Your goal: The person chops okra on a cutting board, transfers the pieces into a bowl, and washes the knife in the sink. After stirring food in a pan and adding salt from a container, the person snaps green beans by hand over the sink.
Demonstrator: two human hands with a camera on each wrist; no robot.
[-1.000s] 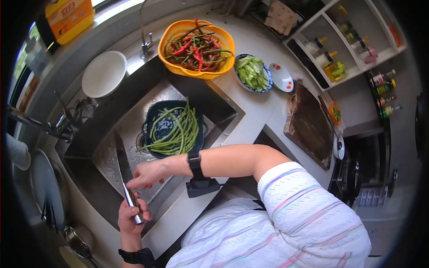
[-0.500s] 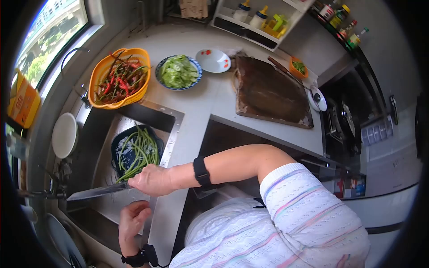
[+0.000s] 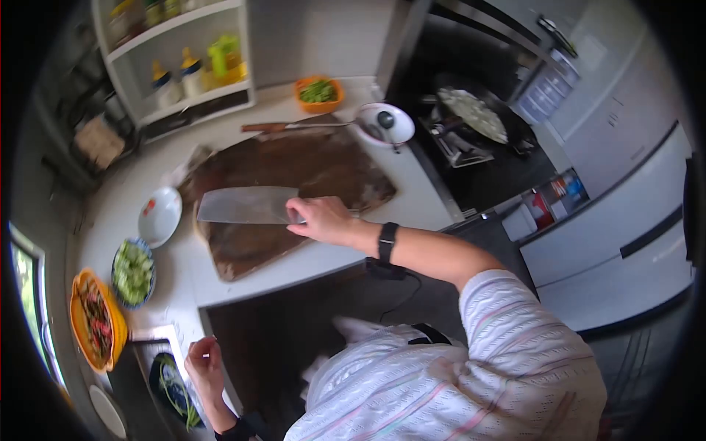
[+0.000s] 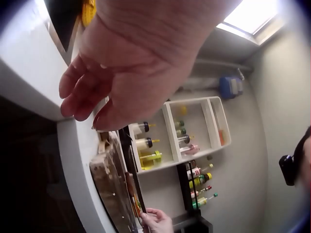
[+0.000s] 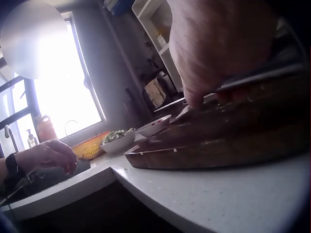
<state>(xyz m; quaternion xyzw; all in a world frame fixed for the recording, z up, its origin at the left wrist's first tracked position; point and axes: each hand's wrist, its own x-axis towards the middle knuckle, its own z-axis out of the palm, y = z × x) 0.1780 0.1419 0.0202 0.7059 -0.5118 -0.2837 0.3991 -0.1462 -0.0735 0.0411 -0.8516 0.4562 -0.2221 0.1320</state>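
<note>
A wide-bladed cleaver (image 3: 246,205) lies flat over the dark wooden cutting board (image 3: 294,165) in the head view; whether it touches the board I cannot tell. My right hand (image 3: 323,220) grips its handle, and also shows above the board (image 5: 214,150) in the right wrist view (image 5: 221,43). My left hand (image 3: 206,367) hangs near the sink's corner, holding nothing, its fingers loosely curled, also in the left wrist view (image 4: 131,68). Below it in the sink, green beans (image 3: 175,397) rest in a dark basin (image 3: 158,378).
Left of the board stand a white dish (image 3: 160,217), a bowl of cut greens (image 3: 133,272) and a yellow basket of red peppers (image 3: 95,320). Behind it are a knife with a wooden handle (image 3: 265,127), a white bowl (image 3: 393,126) and an orange basket (image 3: 318,95). A pan (image 3: 474,114) sits on the stove.
The view has turned toward the board and stove. The cleaver went from my left hand to my right, then from over the sink to over the board. My left hand let go.
</note>
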